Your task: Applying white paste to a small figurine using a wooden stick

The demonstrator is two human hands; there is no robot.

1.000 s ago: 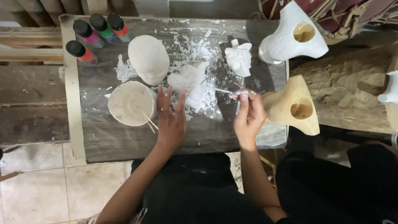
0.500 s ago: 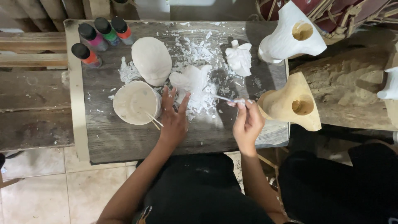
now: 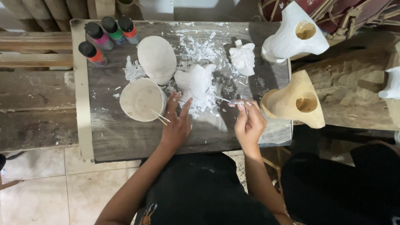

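Observation:
My left hand point(image 3: 177, 125) lies flat on the grey wooden table point(image 3: 125, 137), its fingertips touching the lower edge of a white plaster figure point(image 3: 196, 81) that lies among white chips. My right hand point(image 3: 248, 123) pinches a thin pointed tool point(image 3: 223, 99), whose tip reaches toward the figure's right side. A round cup of pale paste point(image 3: 141, 99) with thin sticks in it stands just left of my left hand. A white oval plaster mask point(image 3: 157, 58) lies behind the cup.
Several paint bottles point(image 3: 106, 35) with black caps stand at the table's far left corner. A small white plaster piece point(image 3: 243, 58) lies far right. A white mask point(image 3: 296, 35) and a tan mask point(image 3: 298, 102) rest beside the table's right edge.
My left hand has slid a little closer to the plaster figure. My right hand with the tool has stayed nearly where it was. The view has shifted slightly.

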